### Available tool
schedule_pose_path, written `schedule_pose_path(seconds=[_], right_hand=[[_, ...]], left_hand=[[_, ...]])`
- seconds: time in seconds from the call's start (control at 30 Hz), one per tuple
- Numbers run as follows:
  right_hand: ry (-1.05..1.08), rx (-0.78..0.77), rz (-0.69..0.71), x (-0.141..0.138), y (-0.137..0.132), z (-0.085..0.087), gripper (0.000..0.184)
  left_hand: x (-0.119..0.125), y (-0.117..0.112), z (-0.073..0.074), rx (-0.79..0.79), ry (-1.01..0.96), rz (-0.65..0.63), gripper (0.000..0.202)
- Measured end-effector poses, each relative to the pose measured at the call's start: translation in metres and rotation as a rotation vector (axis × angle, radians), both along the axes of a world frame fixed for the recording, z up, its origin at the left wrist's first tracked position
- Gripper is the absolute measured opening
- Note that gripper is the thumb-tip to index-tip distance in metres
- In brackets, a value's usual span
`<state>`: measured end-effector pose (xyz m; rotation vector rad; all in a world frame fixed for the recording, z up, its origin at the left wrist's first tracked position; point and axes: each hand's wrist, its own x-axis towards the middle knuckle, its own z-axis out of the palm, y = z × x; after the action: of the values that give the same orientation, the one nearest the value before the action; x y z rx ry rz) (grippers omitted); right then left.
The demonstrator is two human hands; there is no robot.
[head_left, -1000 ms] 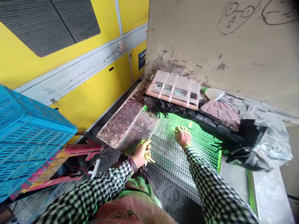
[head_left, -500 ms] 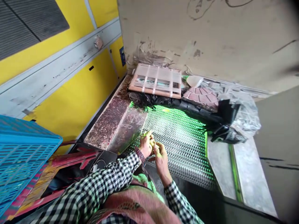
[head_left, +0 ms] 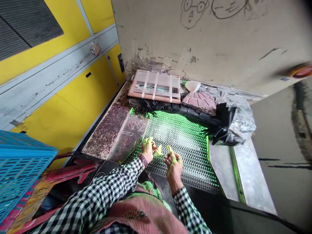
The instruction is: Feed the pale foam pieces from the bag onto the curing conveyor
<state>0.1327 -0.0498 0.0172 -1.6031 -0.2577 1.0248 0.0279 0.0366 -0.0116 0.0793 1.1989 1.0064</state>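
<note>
Over the metal mesh conveyor belt (head_left: 177, 165), my left hand (head_left: 147, 152) is closed around thin yellow pieces. One yellow piece (head_left: 159, 150) sticks out from its fingers toward the right. My right hand (head_left: 175, 166) pinches a small yellow piece (head_left: 169, 149) between thumb and fingers, a short gap away from the left. What kind of pieces these are, I cannot make out. Yellow-green colour marks the fingers of both hands.
Black plastic (head_left: 190, 110) hangs across the green-lit opening, with a wooden frame (head_left: 154, 97) and a pink tile panel (head_left: 200, 102) above it. A blue crate (head_left: 26, 169) stands at the left, beside a yellow machine panel (head_left: 80, 94). Metal side plates (head_left: 221, 169) flank the belt.
My hands, close together before, are now apart, the right one farther to the right and slightly lower. A yellow piece now shows separately in each hand. The view has shifted.
</note>
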Motion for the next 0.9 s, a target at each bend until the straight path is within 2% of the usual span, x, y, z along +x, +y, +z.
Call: schedule_pose_path(seconds=[0.1, 0.23, 0.43, 0.53, 0.63, 0.7, 0.77, 0.83, 0.9], right_hand=[[-0.084, -0.019, 0.002, 0.018, -0.005, -0.003, 0.053], [-0.203, -0.038, 0.057, 0.034, -0.013, -0.004, 0.053], [-0.215, -0.072, 0.098, 0.031, -0.014, -0.005, 0.052], [-0.201, -0.069, 0.077, 0.029, -0.015, -0.004, 0.055], [-0.219, -0.089, 0.054, 0.033, -0.022, -0.006, 0.058], [-0.231, -0.105, 0.040, 0.037, -0.028, -0.008, 0.058], [-0.240, -0.117, 0.035, 0.041, -0.032, -0.009, 0.057], [-0.246, -0.125, 0.032, 0.041, -0.033, -0.008, 0.058], [-0.250, -0.126, 0.040, 0.040, -0.033, -0.004, 0.059]], left_hand=[[-0.009, -0.012, -0.004, 0.099, 0.096, -0.134, 0.031], [-0.014, -0.018, -0.007, 0.271, 0.327, -0.348, 0.020], [-0.004, 0.009, -0.014, 0.473, 0.737, -0.691, 0.023], [-0.003, 0.015, -0.015, 0.570, 0.805, -0.831, 0.014], [-0.007, 0.004, -0.012, 0.667, 0.805, -0.971, 0.007], [-0.008, -0.001, -0.008, 0.687, 0.824, -1.026, 0.010], [-0.005, 0.003, -0.003, 0.660, 0.880, -1.029, 0.017], [0.001, 0.022, -0.001, 0.609, 0.955, -1.002, 0.027], [0.010, 0.050, -0.001, 0.563, 1.022, -0.975, 0.034]])
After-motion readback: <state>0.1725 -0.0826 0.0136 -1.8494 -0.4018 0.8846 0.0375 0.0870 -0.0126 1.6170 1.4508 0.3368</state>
